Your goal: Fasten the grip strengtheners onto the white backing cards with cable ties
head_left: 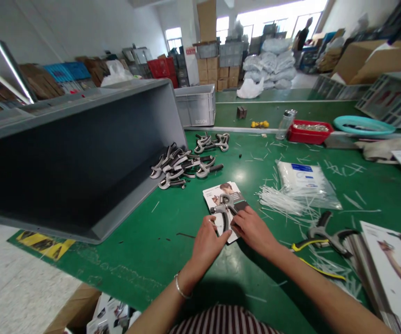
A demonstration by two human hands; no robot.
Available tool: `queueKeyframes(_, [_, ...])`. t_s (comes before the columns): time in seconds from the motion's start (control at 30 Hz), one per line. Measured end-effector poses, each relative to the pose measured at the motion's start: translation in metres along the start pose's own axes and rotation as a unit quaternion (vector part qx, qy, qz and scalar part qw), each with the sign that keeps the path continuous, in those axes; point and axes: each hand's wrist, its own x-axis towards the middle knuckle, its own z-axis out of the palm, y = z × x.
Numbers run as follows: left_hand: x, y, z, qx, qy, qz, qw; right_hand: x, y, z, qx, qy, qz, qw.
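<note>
A grey and black hand grip strengthener [225, 217] lies on a printed backing card [211, 191] on the green table in front of me. My left hand [207, 239] is closed round its left handle and the card's lower left edge, thumb pressing near the handle's end. My right hand [252, 226] has its fingers closed at the other handle, over the card's right side; its fingertips are partly hidden. To the right lies a loose heap of white cable ties [283, 199]. Further left, several more hand grip strengtheners [182, 164] are piled at the mouth of a tipped grey crate [117, 204].
A bag of cable ties [304, 178] lies behind the heap. At right are yellow-handled pliers [318, 273], another grip strengthener [330, 236] and stacked cards [395, 269]. A red tray [309, 134] and a clear bottle [284, 126] stand at the back.
</note>
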Motion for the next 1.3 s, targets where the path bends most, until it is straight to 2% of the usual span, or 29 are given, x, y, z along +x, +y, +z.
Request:
queueKeyframes(0.1, [0.003, 0.009, 0.005, 0.028, 0.002, 0.011, 1.0, -0.001, 0.004, 0.0, 0.026, -0.003, -0.01, 1.0])
queueKeyframes(0.2, [0.004, 0.007, -0.005, 0.037, -0.015, 0.02, 0.999, -0.006, 0.007, -0.005, 0.078, 0.011, 0.002, 0.997])
queueKeyframes(0.33, [0.008, 0.002, -0.026, 0.004, -0.086, 0.1, 0.991, -0.01, 0.01, -0.01, 0.107, 0.038, 0.027, 0.993])
queueKeyframes(0.43, [0.013, 0.003, -0.03, -0.025, -0.08, 0.158, 0.984, -0.007, 0.009, -0.007, 0.139, 0.067, 0.036, 0.987])
queueKeyframes(0.5, [0.017, 0.007, -0.026, -0.046, -0.083, 0.171, 0.981, -0.004, 0.009, -0.002, 0.172, 0.078, 0.041, 0.981])
queueKeyframes(0.57, [0.021, 0.01, -0.02, -0.078, -0.097, 0.15, 0.981, -0.001, 0.008, 0.003, 0.184, 0.076, 0.053, 0.979])
queueKeyframes(0.73, [0.027, 0.006, -0.013, -0.224, -0.143, 0.006, 0.964, 0.003, 0.007, 0.009, 0.16, 0.056, 0.056, 0.984])
queueKeyframes(0.93, [0.021, -0.003, -0.01, -0.199, -0.091, 0.041, 0.975, 0.0, 0.007, 0.004, 0.121, 0.057, 0.033, 0.991])
queueKeyframes(1.03, [0.018, -0.001, -0.007, -0.226, -0.08, 0.01, 0.971, -0.003, 0.01, 0.0, 0.1, 0.048, 0.008, 0.994])
queueKeyframes(1.17, [0.017, 0.003, -0.004, -0.289, -0.1, -0.042, 0.951, -0.007, 0.013, -0.002, 0.089, 0.052, -0.005, 0.995])
queueKeyframes(1.3, [0.017, 0.004, -0.004, -0.311, -0.109, -0.056, 0.943, -0.007, 0.013, 0.0, 0.087, 0.054, -0.009, 0.995])
